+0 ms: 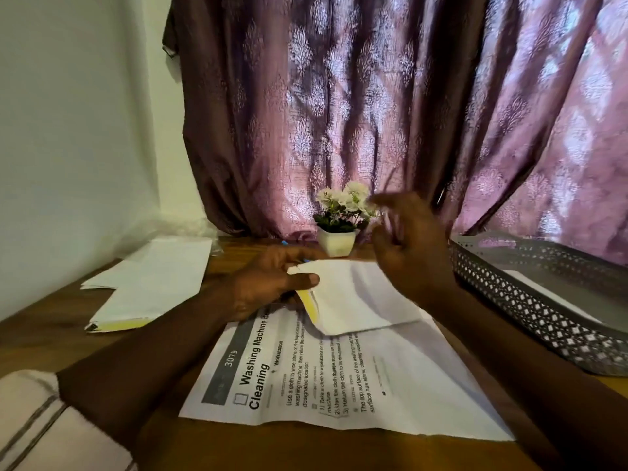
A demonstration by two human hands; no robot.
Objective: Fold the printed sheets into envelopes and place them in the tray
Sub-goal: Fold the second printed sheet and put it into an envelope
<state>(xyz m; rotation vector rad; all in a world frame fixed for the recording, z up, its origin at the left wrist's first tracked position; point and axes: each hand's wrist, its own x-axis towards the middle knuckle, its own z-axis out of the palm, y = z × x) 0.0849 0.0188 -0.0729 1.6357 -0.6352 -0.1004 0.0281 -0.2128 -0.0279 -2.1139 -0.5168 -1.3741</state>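
My left hand (272,283) pinches the left end of a white envelope (356,297) with a yellow strip along its flap, thumb on top. The envelope hangs just over a printed sheet (339,385) headed "Washing Machine Cleaning", which lies flat on the wooden table. My right hand (407,246) hovers above the envelope's right side, blurred, fingers spread and loosely bent, holding nothing. A grey perforated metal tray (530,300) stands at the right with a white paper (550,294) inside it.
A stack of white envelopes (146,287) with yellow strips lies at the left on the table. A small white pot of white flowers (338,229) stands at the back centre before a purple curtain. A white wall is at the left.
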